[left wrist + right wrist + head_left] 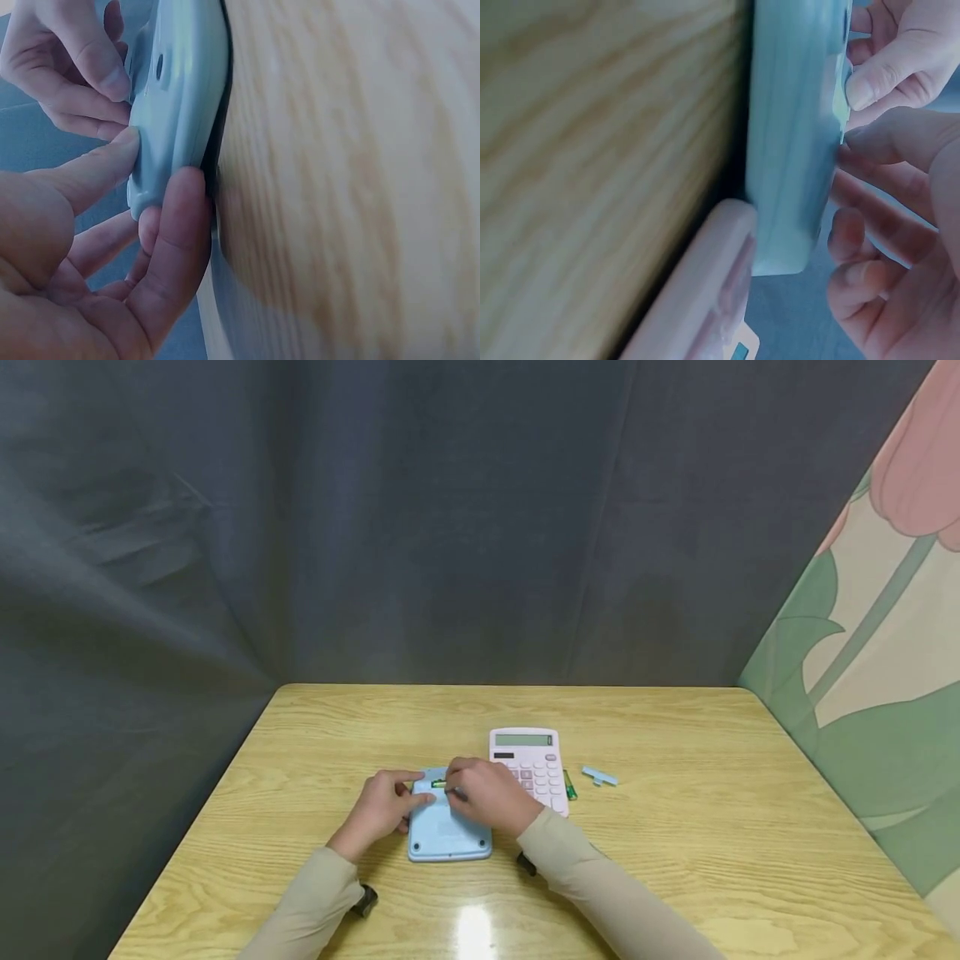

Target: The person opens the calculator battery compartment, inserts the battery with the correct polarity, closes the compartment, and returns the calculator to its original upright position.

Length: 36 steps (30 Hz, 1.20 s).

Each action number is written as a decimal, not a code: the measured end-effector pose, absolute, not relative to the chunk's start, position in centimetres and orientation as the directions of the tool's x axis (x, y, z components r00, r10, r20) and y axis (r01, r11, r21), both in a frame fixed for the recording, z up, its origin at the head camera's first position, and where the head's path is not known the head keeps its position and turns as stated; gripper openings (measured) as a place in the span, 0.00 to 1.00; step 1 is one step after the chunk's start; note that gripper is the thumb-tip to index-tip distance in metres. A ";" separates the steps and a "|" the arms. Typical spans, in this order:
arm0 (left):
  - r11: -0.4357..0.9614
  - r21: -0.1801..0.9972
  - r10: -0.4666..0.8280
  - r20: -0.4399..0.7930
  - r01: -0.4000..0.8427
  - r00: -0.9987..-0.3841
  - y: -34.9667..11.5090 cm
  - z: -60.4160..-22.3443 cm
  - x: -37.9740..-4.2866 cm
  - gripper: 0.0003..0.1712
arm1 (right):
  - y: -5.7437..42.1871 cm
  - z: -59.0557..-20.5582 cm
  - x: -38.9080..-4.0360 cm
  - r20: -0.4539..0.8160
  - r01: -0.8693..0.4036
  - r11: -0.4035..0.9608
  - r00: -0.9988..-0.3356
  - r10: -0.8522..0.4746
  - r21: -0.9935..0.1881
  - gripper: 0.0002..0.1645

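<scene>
A light blue calculator [450,833] lies face down on the table, its back showing small dark feet and an uncovered battery slot near the far edge. In that slot sits a green battery [439,784]. My left hand [381,803] holds the calculator's left edge, thumb on the back and a finger along the side, as the left wrist view shows. Over the slot, my right hand [491,793] pinches at the battery's right end with thumb and forefinger. Those fingertips [866,139] cover part of the battery, and the other fingers curl loosely.
A pale pink calculator [555,781] lies face up just right of the blue one, partly behind my right hand. Beside it are another green battery [571,787] and a small blue battery cover [600,776]. A dark curtain [480,527] hangs behind the wooden table [675,735].
</scene>
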State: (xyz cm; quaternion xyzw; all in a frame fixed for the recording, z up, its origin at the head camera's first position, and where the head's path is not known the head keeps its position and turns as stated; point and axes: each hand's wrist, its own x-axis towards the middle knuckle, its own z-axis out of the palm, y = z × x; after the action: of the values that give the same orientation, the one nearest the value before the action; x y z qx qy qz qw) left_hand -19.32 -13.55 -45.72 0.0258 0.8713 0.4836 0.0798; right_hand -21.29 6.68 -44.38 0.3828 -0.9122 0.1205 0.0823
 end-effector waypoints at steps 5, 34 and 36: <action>0.535 0.844 0.122 -0.122 -0.038 -0.985 -13.7 -45.7 -19.5 0.27 | 7.4 -44.3 -21.3 0.261 -0.705 0.694 -0.704 -0.661 -0.145 0.06; 0.538 0.842 0.147 -0.135 -0.035 -0.980 -13.4 -46.3 -19.8 0.29 | 21.3 -44.7 -20.8 0.275 -0.403 0.889 -0.899 -0.340 -0.216 0.08; 0.537 0.843 0.150 -0.136 -0.035 -0.979 -13.4 -46.4 -19.7 0.29 | 22.2 -44.9 -20.7 0.268 -0.382 0.900 -0.908 -0.322 -0.211 0.10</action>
State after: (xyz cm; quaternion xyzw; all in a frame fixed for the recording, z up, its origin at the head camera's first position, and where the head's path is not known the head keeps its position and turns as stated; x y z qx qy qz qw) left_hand -19.69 -13.44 -46.35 0.0329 0.8713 0.4802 0.0964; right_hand -20.74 22.19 -44.86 0.1819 -0.9679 0.1306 0.1140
